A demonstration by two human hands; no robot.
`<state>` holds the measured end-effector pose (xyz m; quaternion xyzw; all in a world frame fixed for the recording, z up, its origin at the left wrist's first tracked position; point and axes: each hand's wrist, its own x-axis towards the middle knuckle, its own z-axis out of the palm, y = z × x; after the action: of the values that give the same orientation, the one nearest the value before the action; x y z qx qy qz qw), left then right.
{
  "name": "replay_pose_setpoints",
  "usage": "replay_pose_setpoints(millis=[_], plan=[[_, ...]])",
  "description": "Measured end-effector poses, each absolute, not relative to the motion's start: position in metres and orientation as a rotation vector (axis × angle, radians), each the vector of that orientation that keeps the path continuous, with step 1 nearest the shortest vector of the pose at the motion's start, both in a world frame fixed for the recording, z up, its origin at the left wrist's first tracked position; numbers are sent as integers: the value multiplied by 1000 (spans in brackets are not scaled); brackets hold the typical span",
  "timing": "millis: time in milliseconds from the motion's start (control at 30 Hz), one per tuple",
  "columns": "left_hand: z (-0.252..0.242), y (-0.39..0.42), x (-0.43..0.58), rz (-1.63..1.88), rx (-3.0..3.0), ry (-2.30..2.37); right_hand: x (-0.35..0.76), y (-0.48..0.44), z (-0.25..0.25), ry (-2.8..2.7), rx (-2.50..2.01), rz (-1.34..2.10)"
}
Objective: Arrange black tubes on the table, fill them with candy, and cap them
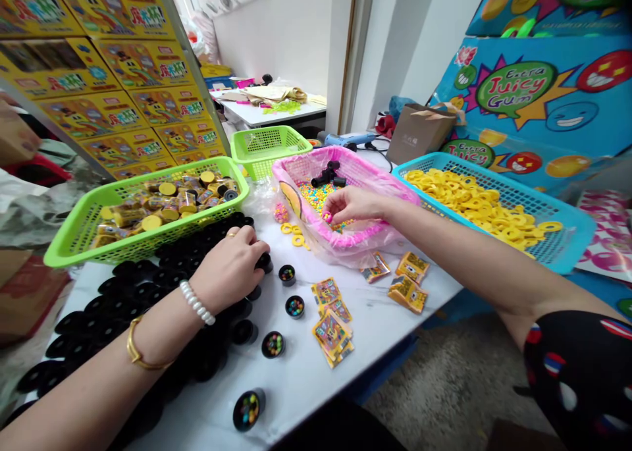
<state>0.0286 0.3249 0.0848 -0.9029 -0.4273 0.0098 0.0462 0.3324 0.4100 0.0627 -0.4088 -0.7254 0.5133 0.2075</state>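
Observation:
My left hand point(232, 263) is closed on a small black cup point(265, 262) at the edge of a dense group of black cups point(123, 286). My right hand point(356, 205) reaches into a pink plastic-lined basket point(345, 241) of coloured candy beads point(316, 193), pinching a small pink object point(326, 218) whose kind I cannot make out. Black cylindrical pieces point(330, 173) lie on the beads behind it. In front of my left hand, several black cups with candy in them, such as this near cup point(248, 409), stand in a loose row.
Printed packets point(332, 332) lie on the white table point(375, 336), and yellow rings point(297, 240) beside the pink basket. A green basket point(69, 245) holds capped cups; a blue basket point(575, 240) holds yellow rings. Yellow boxes point(143, 69) and blue cartons point(533, 102) are stacked behind.

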Motion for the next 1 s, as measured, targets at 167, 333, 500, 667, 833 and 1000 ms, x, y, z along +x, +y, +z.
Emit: replay_pose_setpoints(millis=[167,333,500,667,833,1000], plan=[[81,333,28,0,-2762,-1304,337,408,70,-1732,-981,1645],[83,333,29,-51,-2781,-1279,343,403,74,-1635,-1009,1689],[99,330,45,-360,-2829,-1535,326,387,83,-1667,-970,1593],[108,331,66,-428,-2897,-1583,294,365,100,-1789,-836,1495],[105,329,69,-461,-2907,-1516,294,363,104,-1742,-785,1603],[99,334,61,-580,-2905,-1505,325,399,81,-2205,-1259,870]])
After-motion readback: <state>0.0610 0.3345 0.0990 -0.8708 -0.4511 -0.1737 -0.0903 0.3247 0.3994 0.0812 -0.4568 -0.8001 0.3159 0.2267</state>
